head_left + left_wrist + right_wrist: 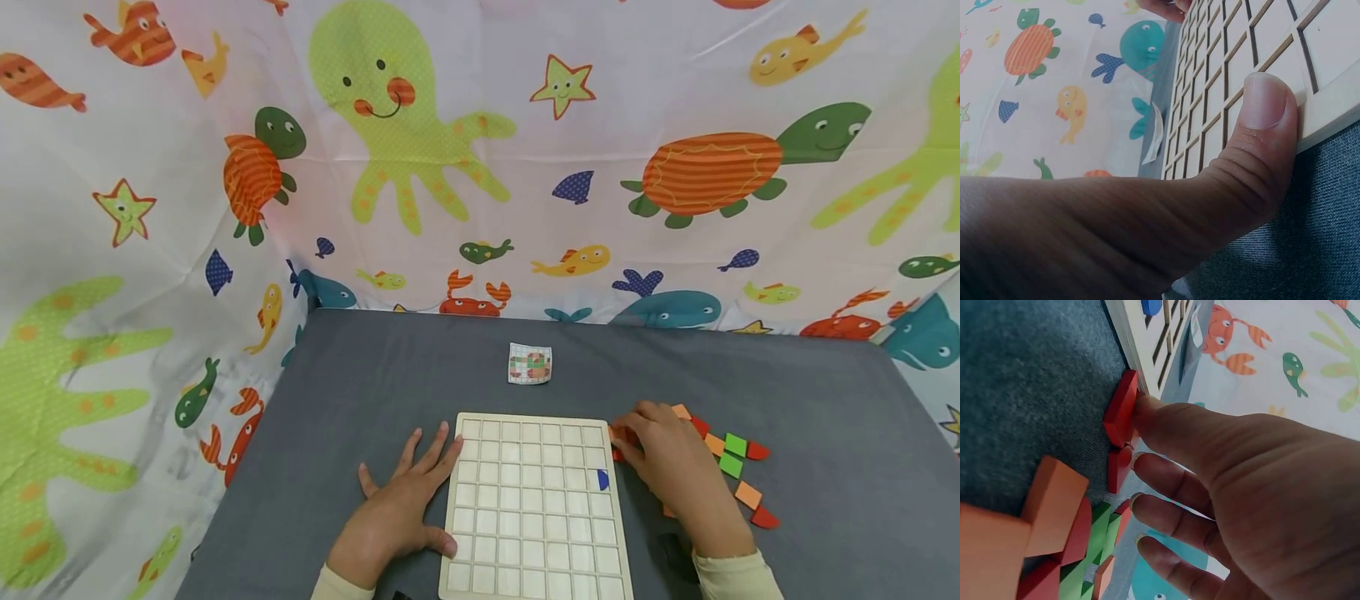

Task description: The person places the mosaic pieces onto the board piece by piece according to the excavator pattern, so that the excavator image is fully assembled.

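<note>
A pale wooden grid board (536,475) lies on the grey table. My left hand (401,517) rests at its left edge with fingers spread; in the left wrist view the thumb (1263,112) presses on the rim. My right hand (671,458) is at the board's upper right corner, thumb and index finger pinching a small orange tile (614,433), partly hidden by the fingers. Beside the thumb in the right wrist view is a red tile (1120,412). A blue rounded piece (603,480) sits in the board's rightmost column.
Several loose orange, red and green tiles (731,465) are scattered right of the board, some behind my right hand. A small printed card with a coloured grid pattern (530,364) lies beyond the board. A sea-animal curtain (525,167) borders the table's back and left.
</note>
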Action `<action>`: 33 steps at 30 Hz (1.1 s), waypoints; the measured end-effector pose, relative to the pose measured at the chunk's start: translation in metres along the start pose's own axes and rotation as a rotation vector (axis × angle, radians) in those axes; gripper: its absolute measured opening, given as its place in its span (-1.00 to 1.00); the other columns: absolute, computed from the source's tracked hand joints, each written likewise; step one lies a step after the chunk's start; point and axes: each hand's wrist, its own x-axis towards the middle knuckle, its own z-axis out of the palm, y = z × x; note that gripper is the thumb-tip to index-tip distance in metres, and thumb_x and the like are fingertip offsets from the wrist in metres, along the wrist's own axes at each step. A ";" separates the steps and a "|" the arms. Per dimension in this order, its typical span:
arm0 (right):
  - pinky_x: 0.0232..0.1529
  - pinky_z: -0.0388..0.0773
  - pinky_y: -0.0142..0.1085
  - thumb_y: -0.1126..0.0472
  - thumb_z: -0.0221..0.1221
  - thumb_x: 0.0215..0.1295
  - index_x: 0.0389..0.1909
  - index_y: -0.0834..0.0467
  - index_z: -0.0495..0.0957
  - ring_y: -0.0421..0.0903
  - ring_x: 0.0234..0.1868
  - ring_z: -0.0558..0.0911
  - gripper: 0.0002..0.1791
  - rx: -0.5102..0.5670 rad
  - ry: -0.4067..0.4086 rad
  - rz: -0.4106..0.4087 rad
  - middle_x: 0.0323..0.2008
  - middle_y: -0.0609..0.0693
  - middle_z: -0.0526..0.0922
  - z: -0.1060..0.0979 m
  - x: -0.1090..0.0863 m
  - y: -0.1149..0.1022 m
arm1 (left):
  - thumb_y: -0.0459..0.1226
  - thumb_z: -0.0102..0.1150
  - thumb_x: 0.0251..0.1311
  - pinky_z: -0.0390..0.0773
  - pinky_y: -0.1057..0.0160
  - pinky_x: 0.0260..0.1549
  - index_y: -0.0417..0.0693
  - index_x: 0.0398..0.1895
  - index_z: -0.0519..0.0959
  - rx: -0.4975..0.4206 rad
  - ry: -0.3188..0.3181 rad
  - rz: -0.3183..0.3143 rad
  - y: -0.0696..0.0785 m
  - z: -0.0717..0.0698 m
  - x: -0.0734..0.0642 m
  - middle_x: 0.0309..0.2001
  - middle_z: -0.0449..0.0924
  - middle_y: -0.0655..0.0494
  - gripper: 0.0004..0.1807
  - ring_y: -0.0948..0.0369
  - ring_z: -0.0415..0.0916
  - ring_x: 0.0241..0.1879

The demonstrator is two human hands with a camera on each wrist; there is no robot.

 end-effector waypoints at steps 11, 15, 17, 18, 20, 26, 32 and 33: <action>-0.28 0.65 -0.08 0.22 0.59 0.14 -0.22 0.18 0.79 0.04 -0.26 0.57 -0.76 0.010 -0.016 -0.004 -0.26 0.04 0.66 0.002 0.007 0.007 | 0.09 0.71 -0.35 -0.42 -0.89 0.07 0.38 0.75 -0.01 -0.005 -0.011 0.004 -0.001 0.001 -0.001 0.75 -0.24 0.25 0.50 -0.10 -0.36 0.71; -0.25 0.66 -0.06 0.24 0.56 0.18 -0.25 0.18 0.76 0.04 -0.25 0.57 -0.81 0.027 -0.021 -0.004 -0.26 0.02 0.67 0.002 0.010 0.010 | 0.09 0.70 -0.34 -0.42 -0.89 0.07 0.40 0.75 -0.02 -0.010 -0.015 0.005 -0.002 0.002 -0.001 0.75 -0.26 0.26 0.49 -0.10 -0.37 0.71; -0.25 0.64 -0.04 0.26 0.55 0.18 -0.25 0.18 0.74 0.03 -0.25 0.57 -0.81 0.036 -0.019 -0.015 -0.28 0.01 0.66 0.002 0.011 0.011 | 0.10 0.70 -0.34 -0.42 -0.89 0.07 0.41 0.75 -0.03 -0.006 -0.016 0.003 -0.001 0.002 0.000 0.75 -0.27 0.27 0.49 -0.09 -0.37 0.71; -0.24 0.63 -0.02 0.26 0.55 0.18 -0.24 0.17 0.74 0.03 -0.25 0.57 -0.80 0.041 -0.023 -0.017 -0.28 0.00 0.66 0.002 0.012 0.012 | 0.10 0.70 -0.34 -0.42 -0.89 0.07 0.41 0.75 -0.03 -0.005 -0.018 0.001 -0.001 0.002 0.000 0.75 -0.27 0.27 0.49 -0.09 -0.38 0.71; -0.21 0.62 0.03 0.27 0.54 0.18 -0.19 0.18 0.73 0.05 -0.22 0.58 -0.77 0.044 -0.038 -0.014 -0.26 0.01 0.68 0.002 0.014 0.013 | 0.10 0.70 -0.34 -0.42 -0.89 0.07 0.40 0.75 -0.03 -0.004 -0.021 -0.002 -0.001 0.001 0.000 0.75 -0.27 0.27 0.49 -0.09 -0.38 0.71; -0.10 0.61 0.12 0.23 0.49 0.22 -0.04 0.27 0.72 0.16 -0.13 0.59 -0.67 0.032 -0.085 0.018 -0.16 0.14 0.70 0.003 0.017 0.015 | 0.09 0.70 -0.33 -0.43 -0.88 0.07 0.38 0.75 -0.02 -0.007 -0.014 0.001 0.000 0.001 0.000 0.75 -0.26 0.27 0.48 -0.09 -0.39 0.71; -0.18 0.57 0.03 0.19 0.44 0.27 -0.15 0.22 0.76 0.08 -0.23 0.55 -0.78 0.021 -0.098 -0.001 -0.25 0.06 0.66 0.002 0.015 0.016 | 0.09 0.69 -0.31 -0.45 -0.88 0.08 0.37 0.75 -0.01 -0.010 -0.021 0.005 -0.001 0.000 0.000 0.75 -0.26 0.25 0.47 -0.11 -0.39 0.71; -0.22 0.55 0.00 0.19 0.44 0.27 -0.18 0.21 0.76 0.06 -0.25 0.53 -0.81 0.020 -0.099 -0.008 -0.27 0.04 0.64 0.001 0.014 0.017 | 0.09 0.69 -0.30 -0.45 -0.88 0.08 0.37 0.75 -0.02 -0.009 -0.021 0.005 -0.001 0.000 0.000 0.75 -0.27 0.25 0.47 -0.10 -0.40 0.71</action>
